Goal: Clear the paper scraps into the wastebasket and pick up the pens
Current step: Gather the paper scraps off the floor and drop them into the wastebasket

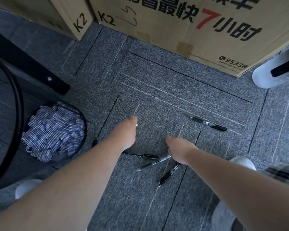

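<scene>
My left hand [123,135] reaches low over the grey carpet, fingers curled under, and a tiny white paper scrap [137,125] shows at its fingertips. My right hand [179,148] hangs over one end of a clear-barrelled pen [154,162]; its fingers are hidden, so I cannot tell whether it grips the pen. A black pen [141,155] lies between my wrists, another pen [168,175] lies below my right hand, and a third pen [207,122] lies apart to the right. The black mesh wastebasket [10,90] on the left holds a heap of white paper scraps [53,132].
Large cardboard boxes [182,30] stand close ahead, and another cardboard box [68,17] is at the upper left. A black furniture leg [40,75] runs beside the basket. A white base [270,77] sits at the right. My shoes [240,161] flank the pens.
</scene>
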